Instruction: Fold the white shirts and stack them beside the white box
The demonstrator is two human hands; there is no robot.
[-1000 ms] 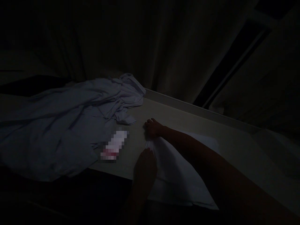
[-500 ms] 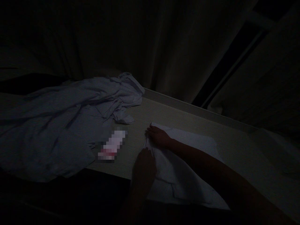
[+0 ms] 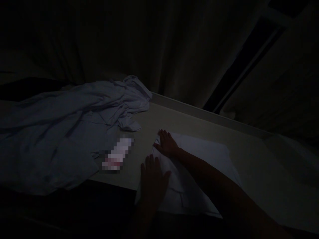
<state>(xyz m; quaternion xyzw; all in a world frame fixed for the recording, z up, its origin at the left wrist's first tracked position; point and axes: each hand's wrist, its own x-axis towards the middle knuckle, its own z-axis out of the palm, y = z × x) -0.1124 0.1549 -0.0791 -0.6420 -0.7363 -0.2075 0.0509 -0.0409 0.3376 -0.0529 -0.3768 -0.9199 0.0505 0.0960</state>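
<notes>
A folded white cloth (image 3: 206, 149), perhaps a garment, lies on a pale tabletop (image 3: 159, 114). My right hand (image 3: 167, 143) rests near its far left corner, fingers spread and pressing on the fabric. Closer to me, my left hand (image 3: 153, 179) lies flat over the cloth's left edge, with fingers and thumb apart. Small creases run between the two hands and below the right forearm. Neither hand grips the fabric. The scene is very dark, so fine detail of the cloth is lost.
A large crumpled pale shirt-like garment (image 3: 99, 103) covers the table's left side and hangs over its front edge. Beside it lies a bright pixelated rectangle (image 3: 118, 154). Dark curtains (image 3: 139, 39) hang behind the table's raised back edge (image 3: 184, 108).
Both hands have gone from closed fingers at the cloth's left edge to spread, flat fingers. The cloth's near right corner has shifted left, and its near left corner now shows.
</notes>
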